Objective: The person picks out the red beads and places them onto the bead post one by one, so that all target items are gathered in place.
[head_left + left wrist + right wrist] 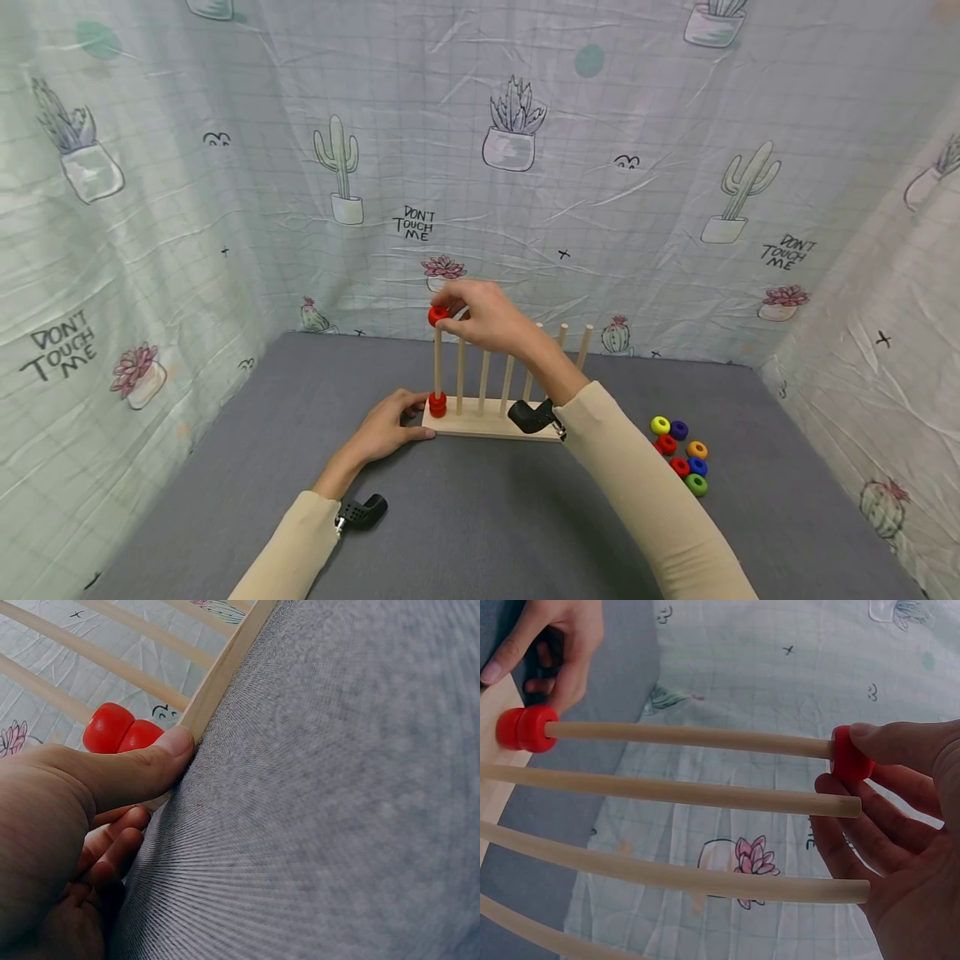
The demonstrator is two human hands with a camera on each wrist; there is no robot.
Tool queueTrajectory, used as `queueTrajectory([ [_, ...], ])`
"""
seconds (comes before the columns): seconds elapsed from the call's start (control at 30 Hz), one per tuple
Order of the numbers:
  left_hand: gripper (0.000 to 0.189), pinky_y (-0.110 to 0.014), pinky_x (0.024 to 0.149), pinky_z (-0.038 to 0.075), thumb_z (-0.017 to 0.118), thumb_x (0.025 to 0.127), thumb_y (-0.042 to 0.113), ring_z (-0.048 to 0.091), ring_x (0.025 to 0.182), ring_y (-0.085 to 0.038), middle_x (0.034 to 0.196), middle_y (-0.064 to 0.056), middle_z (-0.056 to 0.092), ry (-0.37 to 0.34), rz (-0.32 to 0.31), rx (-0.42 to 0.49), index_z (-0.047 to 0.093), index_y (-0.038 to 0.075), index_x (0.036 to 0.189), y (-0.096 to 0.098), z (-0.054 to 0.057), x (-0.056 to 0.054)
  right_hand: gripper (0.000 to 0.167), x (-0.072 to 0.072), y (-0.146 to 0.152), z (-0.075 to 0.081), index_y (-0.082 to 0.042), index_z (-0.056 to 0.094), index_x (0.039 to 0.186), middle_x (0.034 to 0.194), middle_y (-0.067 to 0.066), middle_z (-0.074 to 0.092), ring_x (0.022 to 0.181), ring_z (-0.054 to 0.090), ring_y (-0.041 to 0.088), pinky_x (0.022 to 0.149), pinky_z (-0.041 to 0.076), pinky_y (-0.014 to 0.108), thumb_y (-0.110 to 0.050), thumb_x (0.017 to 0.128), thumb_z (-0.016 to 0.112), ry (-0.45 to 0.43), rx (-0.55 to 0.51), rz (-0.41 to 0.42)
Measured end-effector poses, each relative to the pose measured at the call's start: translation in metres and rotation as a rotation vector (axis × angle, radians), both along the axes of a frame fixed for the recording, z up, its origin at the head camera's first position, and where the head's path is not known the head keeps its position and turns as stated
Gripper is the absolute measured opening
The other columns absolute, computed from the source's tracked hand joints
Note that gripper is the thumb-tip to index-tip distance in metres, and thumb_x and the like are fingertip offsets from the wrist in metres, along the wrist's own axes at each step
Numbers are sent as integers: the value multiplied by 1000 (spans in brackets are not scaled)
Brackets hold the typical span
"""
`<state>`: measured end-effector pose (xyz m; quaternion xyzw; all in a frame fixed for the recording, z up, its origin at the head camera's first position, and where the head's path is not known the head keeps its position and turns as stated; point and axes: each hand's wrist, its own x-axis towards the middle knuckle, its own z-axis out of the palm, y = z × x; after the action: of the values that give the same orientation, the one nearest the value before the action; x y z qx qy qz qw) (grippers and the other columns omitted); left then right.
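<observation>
Red bead (849,757) sits in a pinch between the thumb and fingers of the right hand (483,312), at the top end of the nearest wooden peg (690,736); how far it is threaded, I cannot tell. That hand is nearly closed around it, its other fingers loosely bent. The bead looks light, hard and smooth, so it could slip if squeezed off-centre; its rounded rim seems the best hold, leaving the hole clear.

Below, the left hand (386,427) grips the near end of the wooden base (480,427), thumb along the front edge, fingers bent behind. Just beside those fingers, two red beads (437,405) are stacked at the foot of the same peg. The base looks stiff and fairly light, so holding its end should steady it. Further bare pegs (675,796) stand rightward from the left hand. Past the right forearm, loose coloured beads (677,460) lie on the grey table (465,517).
</observation>
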<state>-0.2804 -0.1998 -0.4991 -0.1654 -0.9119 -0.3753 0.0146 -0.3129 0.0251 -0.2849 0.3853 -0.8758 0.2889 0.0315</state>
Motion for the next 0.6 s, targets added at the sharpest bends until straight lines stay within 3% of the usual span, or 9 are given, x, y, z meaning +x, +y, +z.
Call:
queueTrajectory([
  [0.23, 71, -38, 89, 48, 86, 84, 37, 59, 103, -16, 114, -2, 64, 3, 1, 0, 61, 12, 145, 2, -1, 0, 29, 2, 1, -2, -9, 70, 127, 120, 6, 72, 107, 70, 19, 92, 57, 33, -15, 99, 71, 10, -1, -2],
  [0.6, 69, -37, 88, 47, 86, 84, 37, 58, 102, -16, 114, -2, 64, 15, 5, 2, 62, 12, 144, 0, -3, 2, 27, 4, 1, -4, -7, 72, 124, 123, 10, 71, 102, 75, 22, 80, 60, 29, -10, 97, 73, -13, -40, 31],
])
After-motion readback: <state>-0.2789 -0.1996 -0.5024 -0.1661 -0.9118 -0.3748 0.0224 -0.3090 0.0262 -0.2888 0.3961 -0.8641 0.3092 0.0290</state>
